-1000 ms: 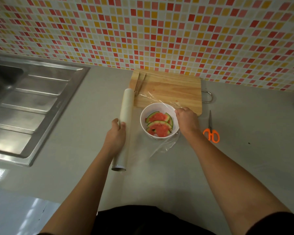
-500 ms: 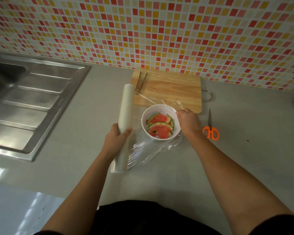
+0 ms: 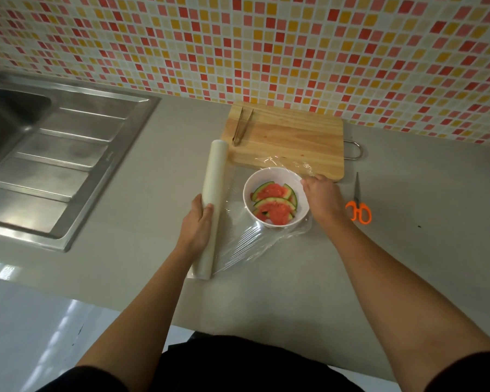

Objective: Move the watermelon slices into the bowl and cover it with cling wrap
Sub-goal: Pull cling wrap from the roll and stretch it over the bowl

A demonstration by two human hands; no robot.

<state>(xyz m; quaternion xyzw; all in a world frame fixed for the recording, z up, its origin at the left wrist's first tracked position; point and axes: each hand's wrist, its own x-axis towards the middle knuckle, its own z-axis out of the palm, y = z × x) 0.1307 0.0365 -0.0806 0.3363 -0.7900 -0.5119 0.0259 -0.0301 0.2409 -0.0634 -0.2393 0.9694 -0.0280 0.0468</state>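
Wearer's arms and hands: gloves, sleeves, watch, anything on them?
No gloves: left hand and right hand are bare, with no ring, watch or band visible. Forearms bare too. Black sleeves, left sleeve and right sleeve, show at the frame's bottom edge.

A single wide-angle view, worn on the person's head, looks forward and steeply down on the tabletop [image 3: 408, 264] from close above. The bowl [image 3: 248, 193] lies near centre, the tiled wall [image 3: 266, 46] at 12 o'clock, the sink [image 3: 54, 165] at 9 to 10 o'clock.

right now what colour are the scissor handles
Orange; the scissors show best in the head view, right of the bowl.
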